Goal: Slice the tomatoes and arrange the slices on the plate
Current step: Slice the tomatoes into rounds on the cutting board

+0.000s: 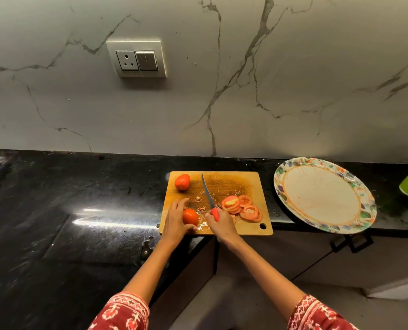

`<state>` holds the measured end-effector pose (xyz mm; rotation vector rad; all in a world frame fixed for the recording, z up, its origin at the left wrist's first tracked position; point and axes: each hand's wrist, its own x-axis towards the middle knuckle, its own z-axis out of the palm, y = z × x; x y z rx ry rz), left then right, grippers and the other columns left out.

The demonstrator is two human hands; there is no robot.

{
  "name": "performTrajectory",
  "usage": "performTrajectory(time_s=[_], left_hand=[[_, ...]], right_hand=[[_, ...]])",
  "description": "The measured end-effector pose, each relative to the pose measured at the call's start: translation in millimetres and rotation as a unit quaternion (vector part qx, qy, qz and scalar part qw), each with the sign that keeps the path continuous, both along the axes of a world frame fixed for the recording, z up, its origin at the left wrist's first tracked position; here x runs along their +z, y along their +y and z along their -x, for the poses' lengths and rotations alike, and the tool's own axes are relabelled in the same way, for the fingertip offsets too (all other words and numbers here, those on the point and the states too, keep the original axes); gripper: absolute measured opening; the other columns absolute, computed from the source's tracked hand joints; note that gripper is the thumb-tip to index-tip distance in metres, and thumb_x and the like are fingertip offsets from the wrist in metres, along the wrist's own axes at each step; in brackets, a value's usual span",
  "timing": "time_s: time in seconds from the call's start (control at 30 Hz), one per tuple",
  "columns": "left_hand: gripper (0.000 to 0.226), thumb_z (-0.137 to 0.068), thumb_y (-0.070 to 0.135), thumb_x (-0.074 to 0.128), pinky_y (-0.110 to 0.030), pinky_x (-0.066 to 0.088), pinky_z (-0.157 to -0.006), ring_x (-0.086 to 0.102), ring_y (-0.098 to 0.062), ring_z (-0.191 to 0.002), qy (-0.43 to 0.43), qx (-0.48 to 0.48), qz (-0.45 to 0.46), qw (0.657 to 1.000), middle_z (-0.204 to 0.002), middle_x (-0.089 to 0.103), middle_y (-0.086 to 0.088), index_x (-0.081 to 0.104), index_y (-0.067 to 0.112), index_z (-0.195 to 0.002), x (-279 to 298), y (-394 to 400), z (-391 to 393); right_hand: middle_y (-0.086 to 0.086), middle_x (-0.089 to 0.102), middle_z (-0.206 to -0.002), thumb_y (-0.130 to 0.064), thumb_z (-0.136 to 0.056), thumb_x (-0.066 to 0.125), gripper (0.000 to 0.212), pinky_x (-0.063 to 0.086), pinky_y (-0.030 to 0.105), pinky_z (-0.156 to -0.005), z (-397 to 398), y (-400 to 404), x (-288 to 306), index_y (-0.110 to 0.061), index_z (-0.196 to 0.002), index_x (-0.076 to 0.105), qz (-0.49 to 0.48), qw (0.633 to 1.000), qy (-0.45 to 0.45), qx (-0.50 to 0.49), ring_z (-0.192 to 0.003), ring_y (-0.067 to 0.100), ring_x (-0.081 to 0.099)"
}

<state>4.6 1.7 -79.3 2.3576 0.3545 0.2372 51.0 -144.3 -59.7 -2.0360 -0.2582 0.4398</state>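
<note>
Left hand (176, 216) is gripping a tomato (190, 216) at the board's (255, 186) 7 o'clock edge. Right hand (219, 222) is clasping the knife (207, 194), blade pointing 12 o'clock. Slices (242, 207) are lying at 4 o'clock, the plate (324, 195) sitting right.

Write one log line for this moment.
left hand: holds whole tomato | right hand: grips knife | slices: on board | plate: no slices

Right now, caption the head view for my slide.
Left hand holds a tomato, right hand grips the knife; slices await the plate.
</note>
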Motion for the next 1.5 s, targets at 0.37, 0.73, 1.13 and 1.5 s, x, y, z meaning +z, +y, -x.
performTrajectory(time_s=[0.37, 0.73, 1.13, 1.5], left_hand=[[0.074, -0.06, -0.009, 0.078, -0.01, 0.05, -0.068, 0.054, -0.007, -0.079, 0.041, -0.039, 0.162, 0.985, -0.098, 0.055, 0.001, 0.051, 0.014, -0.125, 12.6, 13.8, 8.3], [0.073, -0.058, -0.004, 0.082, -0.015, 0.052, -0.072, 0.059, -0.01, -0.083, 0.051, -0.069, 0.2, 0.976, -0.102, 0.061, -0.007, 0.054, 0.008, -0.124, 8.0, 2.8, 0.5], [0.051, -0.062, 0.006, 0.082, -0.006, 0.044, -0.08, 0.058, -0.009, -0.097, -0.013, -0.04, 0.15, 0.988, -0.106, 0.061, 0.002, 0.059, 0.02, -0.105, 13.4, -2.6, -10.9], [0.054, -0.069, 0.002, 0.076, -0.006, 0.045, -0.083, 0.057, -0.013, -0.108, -0.023, -0.004, 0.203, 0.979, -0.116, 0.061, -0.005, 0.058, 0.005, -0.119, 5.6, -3.0, -10.5]], right_hand=[[0.008, 0.064, -0.114, -0.028, -0.071, 0.079, 0.044, 0.045, 0.032, -0.084, -5.8, 16.5, -5.4, -0.006, -0.107, 0.063, 0.037, 0.997, -0.007, 0.073, -0.105, 0.022, 0.059], [0.005, 0.064, -0.111, -0.023, -0.082, 0.072, 0.034, 0.054, 0.026, -0.076, -13.2, -17.8, 0.8, -0.016, -0.113, 0.06, -0.057, 0.986, 0.091, 0.128, -0.097, 0.019, 0.062], [-0.007, 0.042, -0.063, -0.037, -0.1, 0.037, 0.025, 0.026, 0.015, -0.035, -4.4, -26.1, 16.6, -0.018, -0.111, 0.048, -0.038, 0.995, 0.065, 0.059, -0.042, 0.002, 0.035], [0.012, 0.056, -0.091, -0.021, -0.102, 0.027, 0.024, 0.035, 0.03, -0.071, 36.6, -11.6, 1.2, -0.01, -0.097, 0.048, 0.122, 0.99, -0.016, 0.065, -0.082, 0.026, 0.053]])
